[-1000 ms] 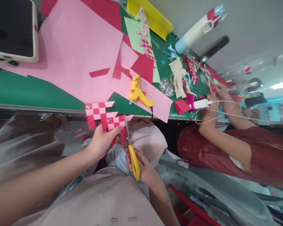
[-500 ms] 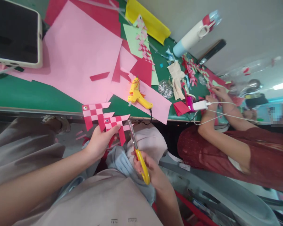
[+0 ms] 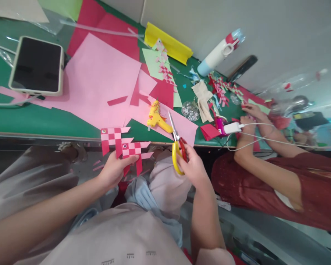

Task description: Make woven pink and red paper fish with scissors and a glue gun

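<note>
Nr glue gun (image 3: 160, 121) now: scissors (image 3: 176, 138) in R hand (image 3: 193, 163), clear of paper fish (image 3: 131, 149) in L hand (image 3: 113, 170).

The left hand (image 3: 113, 169) pinches, and the right hand (image 3: 193, 165), well apart, is curled closed.

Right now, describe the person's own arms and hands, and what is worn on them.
The left hand and right hand are bare, with no gloves, rings or watch visible. Both forearms are uncovered. A pale sleeve edge shows near the right elbow; no left sleeve is in view. The pale greyish top has small dark markings, too small to read.
</note>
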{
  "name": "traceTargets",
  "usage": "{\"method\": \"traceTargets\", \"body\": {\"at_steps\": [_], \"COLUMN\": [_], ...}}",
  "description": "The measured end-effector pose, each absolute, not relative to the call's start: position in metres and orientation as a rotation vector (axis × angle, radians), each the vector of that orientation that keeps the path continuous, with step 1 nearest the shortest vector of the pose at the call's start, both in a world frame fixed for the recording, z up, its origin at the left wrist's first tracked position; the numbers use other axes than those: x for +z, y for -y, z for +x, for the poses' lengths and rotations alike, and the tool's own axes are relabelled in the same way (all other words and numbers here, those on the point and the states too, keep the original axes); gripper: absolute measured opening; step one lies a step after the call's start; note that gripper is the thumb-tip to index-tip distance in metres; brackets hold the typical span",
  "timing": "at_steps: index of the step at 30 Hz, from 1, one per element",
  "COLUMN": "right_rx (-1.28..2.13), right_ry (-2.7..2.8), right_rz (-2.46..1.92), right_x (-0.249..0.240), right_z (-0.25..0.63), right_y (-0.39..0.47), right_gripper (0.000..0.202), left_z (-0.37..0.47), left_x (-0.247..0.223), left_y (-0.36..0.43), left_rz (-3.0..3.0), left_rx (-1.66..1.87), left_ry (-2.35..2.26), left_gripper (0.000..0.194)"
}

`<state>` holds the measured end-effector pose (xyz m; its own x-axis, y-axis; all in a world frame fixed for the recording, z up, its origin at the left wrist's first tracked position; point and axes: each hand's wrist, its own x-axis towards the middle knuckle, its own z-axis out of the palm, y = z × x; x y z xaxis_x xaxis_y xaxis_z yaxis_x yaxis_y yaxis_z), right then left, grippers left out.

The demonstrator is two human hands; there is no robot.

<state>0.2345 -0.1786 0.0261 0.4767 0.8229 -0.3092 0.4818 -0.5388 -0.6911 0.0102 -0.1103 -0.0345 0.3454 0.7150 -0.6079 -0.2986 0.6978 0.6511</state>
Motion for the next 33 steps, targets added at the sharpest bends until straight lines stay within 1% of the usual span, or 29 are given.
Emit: {"method": "traceTargets", "body": {"at_steps": [4, 10, 21, 25, 33], "right_rx": [0.444, 0.196, 0.191, 0.256, 0.262], "right_ry": [1.379, 1.596, 1.824, 1.815, 1.706], "right_rz": [-2.287, -2.369, -2.348, -2.350, -2.341], "right_x": [0.030, 0.019, 0.017, 0.015, 0.016], "right_z": [0.244, 0.261, 0.274, 0.278, 0.279], "right_y": [0.140, 0.100, 0.087, 0.087, 0.090], "right_gripper": [0.047, 0.042, 0.034, 0.037, 0.031], "left_z": [0.010, 0.013, 0.028, 0.028, 0.029], "left_x": [-0.032, -0.025, -0.023, -0.029, -0.036], "left_y": [0.110, 0.108, 0.109, 0.113, 0.117], "left_rz": [0.459, 0.422, 0.453, 0.449, 0.455], "left_rx": [0.684, 0.685, 0.718, 0.730, 0.735], "left_ry": [-1.019, -1.033, -1.173, -1.195, -1.155], "left_gripper": [0.034, 0.029, 0.035, 0.035, 0.036]}}
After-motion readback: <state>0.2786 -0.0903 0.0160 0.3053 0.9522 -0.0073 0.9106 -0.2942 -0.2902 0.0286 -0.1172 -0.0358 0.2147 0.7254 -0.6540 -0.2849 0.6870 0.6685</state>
